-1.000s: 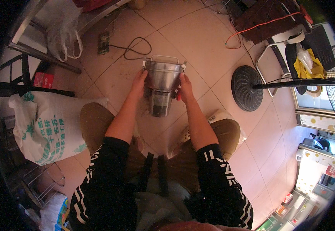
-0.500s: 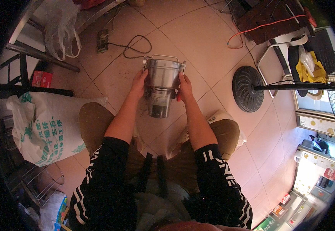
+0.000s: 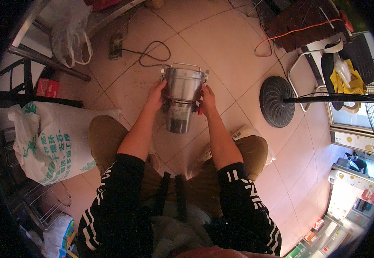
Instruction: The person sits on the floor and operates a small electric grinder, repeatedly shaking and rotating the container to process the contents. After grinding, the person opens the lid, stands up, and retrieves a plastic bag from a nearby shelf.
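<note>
A silver metal electric grinder (image 3: pixel 186 84) with a wire handle on top, side clamps and a narrower lower body is held in front of me above the tiled floor. My left hand (image 3: pixel 156 92) grips its left side, just below the clamp. On the other side, my right hand (image 3: pixel 208 96) closes round it near a small red part. The fingertips of both hands are partly hidden against the metal. A dark power cord (image 3: pixel 154 45) runs from behind the grinder's top to a socket box (image 3: pixel 115 47) on the floor.
At my left slumps a white woven sack (image 3: pixel 62 146) with green print, near a red box (image 3: pixel 47 87). A plastic bag (image 3: pixel 72 36) hangs at the upper left. Rightward are a round black fan base (image 3: pixel 277 101) and a chair (image 3: pixel 350 60) with a yellow bag.
The grinder and both hands stay nearly in place, with only a very slight shift in the picture. The grip looks the same.
</note>
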{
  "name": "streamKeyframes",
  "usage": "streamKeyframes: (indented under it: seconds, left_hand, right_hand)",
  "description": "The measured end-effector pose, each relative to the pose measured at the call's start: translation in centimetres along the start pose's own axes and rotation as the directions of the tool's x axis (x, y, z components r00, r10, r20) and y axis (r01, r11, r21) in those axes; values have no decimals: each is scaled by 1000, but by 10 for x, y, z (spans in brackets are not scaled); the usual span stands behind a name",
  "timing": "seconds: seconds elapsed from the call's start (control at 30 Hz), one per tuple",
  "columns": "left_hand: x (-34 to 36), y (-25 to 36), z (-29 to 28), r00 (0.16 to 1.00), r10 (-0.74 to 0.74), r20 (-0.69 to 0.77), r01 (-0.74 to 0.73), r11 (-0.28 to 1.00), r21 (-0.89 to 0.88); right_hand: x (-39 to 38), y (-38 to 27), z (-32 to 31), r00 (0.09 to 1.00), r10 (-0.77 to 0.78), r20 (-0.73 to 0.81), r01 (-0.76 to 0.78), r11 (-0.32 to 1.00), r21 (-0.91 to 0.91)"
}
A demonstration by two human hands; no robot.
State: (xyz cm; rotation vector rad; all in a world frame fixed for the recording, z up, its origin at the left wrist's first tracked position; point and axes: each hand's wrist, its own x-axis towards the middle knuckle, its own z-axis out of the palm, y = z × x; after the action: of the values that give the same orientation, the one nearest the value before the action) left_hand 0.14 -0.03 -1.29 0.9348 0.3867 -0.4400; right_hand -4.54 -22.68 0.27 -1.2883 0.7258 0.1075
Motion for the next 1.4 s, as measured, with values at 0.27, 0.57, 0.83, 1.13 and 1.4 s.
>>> streamKeyframes:
  seconds: [0.27,0.57,0.83,1.13,1.4]
  left_hand:
    - [-16,10,-3,992,-50,-119,41,996,-78]
    - [-56,27,-7,992,93,-83,-83,990,117]
    - [-92,34,-28,992,-53,111,38,990,134]
    - [-124,46,-26,926,-364,103,209,719,663]
    - [-124,18,-39,871,-488,-54,305,451,839]
  right_hand:
    - [-37,-24,-2,1000,21,17,-23,995,100]
    - [-84,-33,-34,932,-139,336,157,987,-29]
    - [-102,-15,-56,957,70,281,-156,942,297]
    - [-134,-12,-73,850,317,421,-264,948,-180]
    - [-143,7,-67,737,537,411,-212,760,-614]
